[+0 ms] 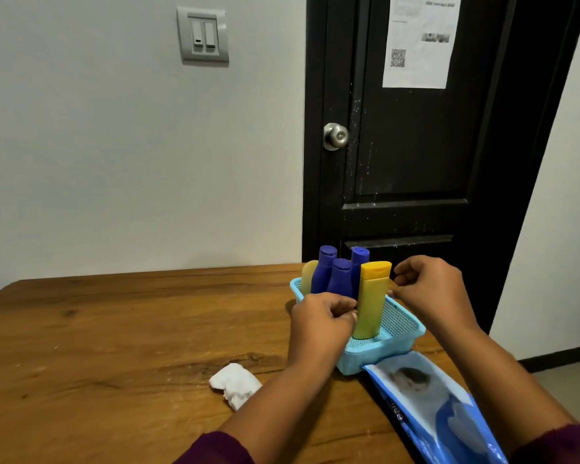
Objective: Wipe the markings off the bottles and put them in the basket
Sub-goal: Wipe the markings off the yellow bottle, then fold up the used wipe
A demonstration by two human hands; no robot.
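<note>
A light blue mesh basket (400, 324) stands on the wooden table (114, 336). Inside it stand three dark blue bottles (340, 276), a pale yellow bottle (309, 277) at the far left, and a yellow bottle with an orange cap (372, 299) upright near the middle. My left hand (322, 321) is at the yellow bottle's left side, fingertips curled against it. My right hand (426, 289) hovers just right of the bottle's cap, fingers curled, holding nothing I can see. A crumpled white wipe (236, 385) lies on the table.
A blue pack of wet wipes (429, 406) lies at the basket's front right, touching it. Behind the table are a grey wall with a light switch (203, 36) and a black door (426, 155) with a metal knob and a paper notice.
</note>
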